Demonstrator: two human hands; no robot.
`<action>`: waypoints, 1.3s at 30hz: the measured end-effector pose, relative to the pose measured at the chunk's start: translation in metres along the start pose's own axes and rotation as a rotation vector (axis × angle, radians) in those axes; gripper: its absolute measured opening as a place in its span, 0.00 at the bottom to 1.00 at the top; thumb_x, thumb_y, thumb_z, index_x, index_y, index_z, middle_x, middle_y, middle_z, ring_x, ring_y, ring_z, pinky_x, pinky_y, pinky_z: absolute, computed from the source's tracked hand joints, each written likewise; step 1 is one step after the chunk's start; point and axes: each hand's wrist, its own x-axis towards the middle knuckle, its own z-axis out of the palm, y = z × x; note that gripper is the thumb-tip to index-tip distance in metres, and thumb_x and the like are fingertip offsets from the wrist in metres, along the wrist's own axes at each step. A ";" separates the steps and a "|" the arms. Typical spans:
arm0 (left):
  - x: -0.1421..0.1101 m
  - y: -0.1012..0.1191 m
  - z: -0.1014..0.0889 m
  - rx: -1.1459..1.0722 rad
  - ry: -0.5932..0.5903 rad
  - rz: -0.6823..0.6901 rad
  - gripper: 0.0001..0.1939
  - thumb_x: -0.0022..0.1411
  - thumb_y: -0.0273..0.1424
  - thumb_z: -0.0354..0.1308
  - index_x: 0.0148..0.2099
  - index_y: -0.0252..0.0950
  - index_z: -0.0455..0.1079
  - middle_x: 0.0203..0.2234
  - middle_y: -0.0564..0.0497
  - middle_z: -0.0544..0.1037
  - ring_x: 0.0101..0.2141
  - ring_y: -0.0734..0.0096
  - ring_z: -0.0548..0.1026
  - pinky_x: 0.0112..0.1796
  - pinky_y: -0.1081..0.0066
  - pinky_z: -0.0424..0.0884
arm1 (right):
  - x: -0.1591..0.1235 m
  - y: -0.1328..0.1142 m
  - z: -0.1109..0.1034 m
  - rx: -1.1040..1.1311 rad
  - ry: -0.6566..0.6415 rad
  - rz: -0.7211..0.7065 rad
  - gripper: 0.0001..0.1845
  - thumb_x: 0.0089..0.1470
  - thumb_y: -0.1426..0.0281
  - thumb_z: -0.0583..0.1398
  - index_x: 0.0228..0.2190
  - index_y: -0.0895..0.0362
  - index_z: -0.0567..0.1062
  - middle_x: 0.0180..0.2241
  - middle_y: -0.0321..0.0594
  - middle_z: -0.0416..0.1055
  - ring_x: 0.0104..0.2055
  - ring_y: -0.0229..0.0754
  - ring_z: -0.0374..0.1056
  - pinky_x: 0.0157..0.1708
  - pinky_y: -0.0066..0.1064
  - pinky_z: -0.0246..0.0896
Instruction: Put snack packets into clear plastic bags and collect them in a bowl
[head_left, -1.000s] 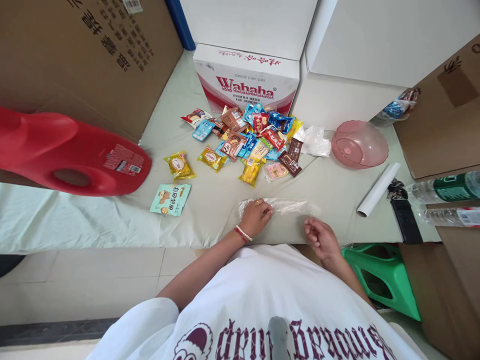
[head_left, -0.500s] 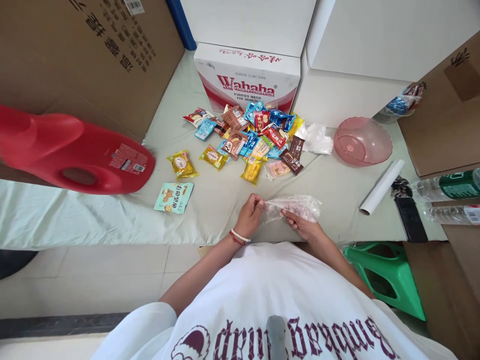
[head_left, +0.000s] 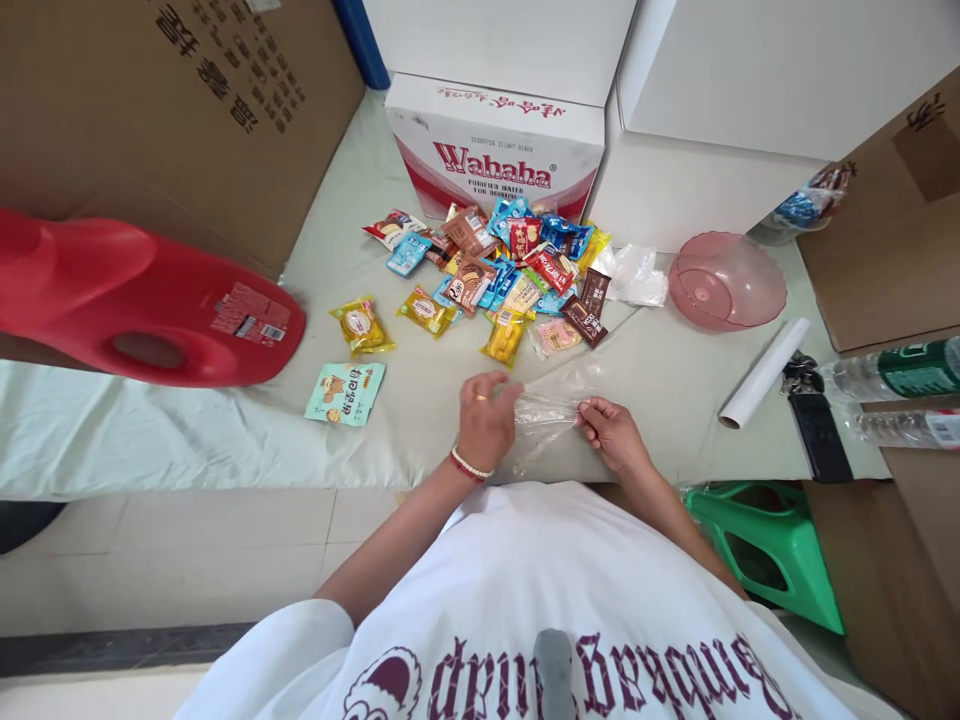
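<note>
A clear plastic bag (head_left: 549, 408) is stretched between my two hands, close to the table's front edge. My right hand (head_left: 611, 432) pinches its right end between thumb and fingers. At the bag's left end is my left hand (head_left: 486, 420), fingers curled and slightly blurred, gripping the film. Just beyond the hands lies a heap of wrapped snacks (head_left: 471, 285) in brown, blue, red and yellow. Nearest the bag are a yellow packet (head_left: 504, 338), a pink packet (head_left: 556, 337) and a dark brown packet (head_left: 583, 322). A mint-green pouch (head_left: 345, 394) rests left of my left hand.
A Wahaha carton (head_left: 495, 150) stands behind the snacks. To the left lies a large red jug (head_left: 150, 300). On the right are more clear bags (head_left: 637, 275), a pink bowl (head_left: 727, 285), a white roll (head_left: 765, 372), a black phone-like object (head_left: 821, 435) and plastic bottles (head_left: 892, 375).
The bunched bag has been spread out between my hands. My left hand has shifted slightly left and turned knuckles-up; my right hand now pinches the bag farther to the right.
</note>
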 end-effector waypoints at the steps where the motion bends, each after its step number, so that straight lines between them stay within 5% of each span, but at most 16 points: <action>1: -0.001 0.003 0.001 -0.029 -0.078 0.144 0.14 0.59 0.20 0.53 0.43 0.39 0.73 0.46 0.43 0.75 0.50 0.57 0.70 0.53 0.54 0.67 | 0.000 0.002 0.000 -0.032 0.018 -0.027 0.22 0.44 0.54 0.69 0.33 0.57 0.74 0.24 0.32 0.70 0.18 0.30 0.53 0.14 0.24 0.42; 4: -0.001 0.012 0.009 -0.121 -0.334 0.319 0.17 0.59 0.18 0.50 0.42 0.39 0.75 0.44 0.44 0.77 0.47 0.62 0.73 0.48 0.61 0.72 | 0.001 0.006 0.000 -0.138 0.090 -0.106 0.21 0.48 0.55 0.67 0.38 0.53 0.70 0.23 0.29 0.70 0.17 0.32 0.55 0.15 0.25 0.45; 7: 0.004 0.018 0.021 -0.076 -0.475 0.142 0.18 0.62 0.21 0.50 0.48 0.37 0.76 0.50 0.41 0.76 0.47 0.60 0.76 0.47 0.61 0.75 | 0.001 0.010 -0.004 -0.251 0.120 -0.180 0.19 0.52 0.57 0.63 0.43 0.53 0.70 0.22 0.28 0.69 0.17 0.34 0.56 0.17 0.27 0.50; 13: 0.028 0.025 0.031 -0.016 -0.444 -0.110 0.30 0.67 0.25 0.48 0.70 0.38 0.60 0.63 0.40 0.69 0.59 0.56 0.71 0.57 0.56 0.71 | -0.003 0.019 -0.012 -0.403 0.080 -0.277 0.32 0.54 0.62 0.59 0.59 0.55 0.70 0.23 0.30 0.68 0.24 0.38 0.62 0.26 0.30 0.60; 18: 0.050 0.028 0.025 0.291 -0.439 -0.210 0.28 0.68 0.29 0.49 0.69 0.41 0.62 0.67 0.36 0.63 0.49 0.50 0.78 0.45 0.53 0.76 | -0.008 0.027 -0.023 -0.475 0.075 -0.265 0.35 0.54 0.63 0.57 0.63 0.57 0.67 0.23 0.30 0.68 0.25 0.39 0.62 0.31 0.32 0.63; 24: 0.040 0.031 0.025 0.410 -0.330 0.153 0.24 0.70 0.23 0.45 0.64 0.41 0.67 0.68 0.37 0.63 0.60 0.47 0.68 0.53 0.49 0.69 | 0.003 0.018 -0.047 -0.678 0.202 -0.300 0.29 0.59 0.50 0.57 0.51 0.56 0.77 0.33 0.41 0.75 0.33 0.44 0.68 0.38 0.36 0.65; 28: 0.035 0.027 0.032 0.281 -0.469 0.356 0.17 0.70 0.24 0.47 0.53 0.39 0.74 0.62 0.40 0.71 0.61 0.52 0.66 0.57 0.51 0.66 | 0.027 0.006 -0.050 -0.635 0.335 -0.375 0.27 0.57 0.47 0.59 0.43 0.57 0.79 0.39 0.45 0.76 0.35 0.44 0.68 0.41 0.36 0.65; 31: 0.038 0.021 0.040 0.176 -0.525 0.250 0.17 0.65 0.19 0.49 0.50 0.35 0.75 0.59 0.39 0.71 0.56 0.57 0.70 0.54 0.57 0.70 | 0.038 0.000 -0.042 -0.461 0.325 -0.356 0.25 0.53 0.50 0.62 0.42 0.57 0.78 0.30 0.38 0.73 0.29 0.41 0.64 0.34 0.32 0.62; 33: 0.040 0.020 0.045 0.074 -0.462 0.129 0.19 0.60 0.17 0.50 0.49 0.34 0.76 0.56 0.39 0.72 0.53 0.59 0.72 0.52 0.59 0.71 | 0.037 -0.003 -0.033 -0.416 0.334 -0.399 0.23 0.55 0.52 0.61 0.44 0.57 0.78 0.27 0.35 0.70 0.27 0.40 0.62 0.31 0.31 0.61; 39: 0.048 0.038 0.054 -0.779 -0.238 -0.371 0.06 0.55 0.30 0.64 0.37 0.35 0.76 0.32 0.51 0.74 0.31 0.73 0.70 0.37 0.70 0.69 | 0.018 -0.004 -0.012 -0.788 0.376 -0.673 0.23 0.63 0.61 0.55 0.55 0.52 0.77 0.32 0.40 0.72 0.33 0.43 0.66 0.40 0.35 0.64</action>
